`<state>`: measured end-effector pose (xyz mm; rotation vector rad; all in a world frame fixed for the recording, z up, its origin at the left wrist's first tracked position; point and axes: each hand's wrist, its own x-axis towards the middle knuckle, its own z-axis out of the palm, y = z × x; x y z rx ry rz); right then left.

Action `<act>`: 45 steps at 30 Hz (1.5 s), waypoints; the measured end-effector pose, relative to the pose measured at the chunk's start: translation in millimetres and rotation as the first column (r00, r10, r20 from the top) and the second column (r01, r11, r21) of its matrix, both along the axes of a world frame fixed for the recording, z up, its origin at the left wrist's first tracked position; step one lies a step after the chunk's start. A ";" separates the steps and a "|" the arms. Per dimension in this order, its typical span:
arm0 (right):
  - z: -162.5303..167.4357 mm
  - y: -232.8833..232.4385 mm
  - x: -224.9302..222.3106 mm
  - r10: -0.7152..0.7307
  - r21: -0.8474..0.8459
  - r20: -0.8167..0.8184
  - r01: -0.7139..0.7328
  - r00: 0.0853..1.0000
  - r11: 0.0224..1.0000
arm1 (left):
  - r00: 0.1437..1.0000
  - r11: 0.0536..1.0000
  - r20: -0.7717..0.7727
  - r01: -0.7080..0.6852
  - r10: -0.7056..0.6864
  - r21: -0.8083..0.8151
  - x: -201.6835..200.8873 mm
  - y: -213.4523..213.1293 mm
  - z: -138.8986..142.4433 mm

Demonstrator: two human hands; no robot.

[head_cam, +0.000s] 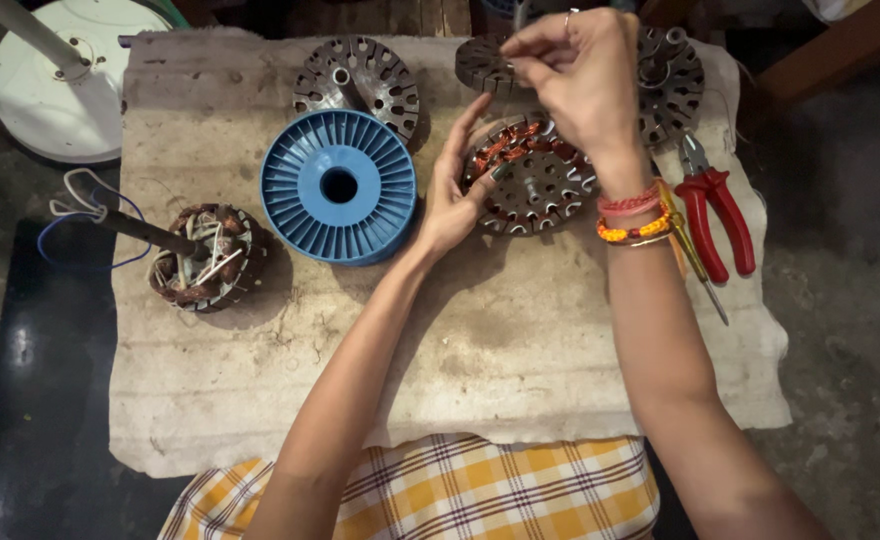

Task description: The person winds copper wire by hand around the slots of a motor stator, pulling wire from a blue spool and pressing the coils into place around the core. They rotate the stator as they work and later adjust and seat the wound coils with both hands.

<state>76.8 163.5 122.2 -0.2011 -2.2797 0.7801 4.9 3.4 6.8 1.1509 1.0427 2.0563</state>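
left hand [452,195] cupped against the rim of a round slotted metal core [532,178], partly wound with copper wire, lying flat mid-cloth. right hand [580,75] raised above it, fingertips pinched, seemingly on thin wire. ribbed blue plastic spool [338,186] just left. red-handled pliers [715,215] at right, handles pointing toward the body. rough pale cloth [440,370] beneath.

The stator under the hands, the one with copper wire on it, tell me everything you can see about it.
The stator is a round, dark metal disc lying flat on the worn cloth, with slotted teeth round a central hole. Reddish copper windings fill its upper-left slots; the rest look bare. The left hand steadies its left edge. The right hand, fingers pinched, hovers above it. Red-handled pliers lie to its right.
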 end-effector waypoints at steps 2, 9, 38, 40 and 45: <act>-1.0 -2.2 -1.5 0.069 -0.161 -0.046 -0.075 0.997 0.984 | 0.999 0.998 -0.035 0.017 -0.019 -0.058 0.0 -0.5 0.2; 3.4 1.9 1.2 0.199 -0.394 -0.260 -0.292 0.945 0.871 | 0.995 0.996 -0.104 0.000 -0.009 -0.086 0.6 -4.9 1.6; 59.7 -24.7 43.4 0.066 0.106 0.336 -0.107 0.939 0.989 | 0.996 0.995 -0.091 -0.001 -0.008 -0.102 1.8 -6.9 7.5; 60.4 -20.3 47.8 0.048 0.069 0.324 -0.074 0.945 0.995 | 0.995 0.994 -0.095 -0.005 -0.005 -0.105 1.9 -7.0 8.2; 51.4 -6.7 51.0 0.061 -0.076 0.260 -0.042 0.964 0.996 | 0.997 0.995 -0.065 0.025 -0.031 -0.092 2.0 -6.6 8.4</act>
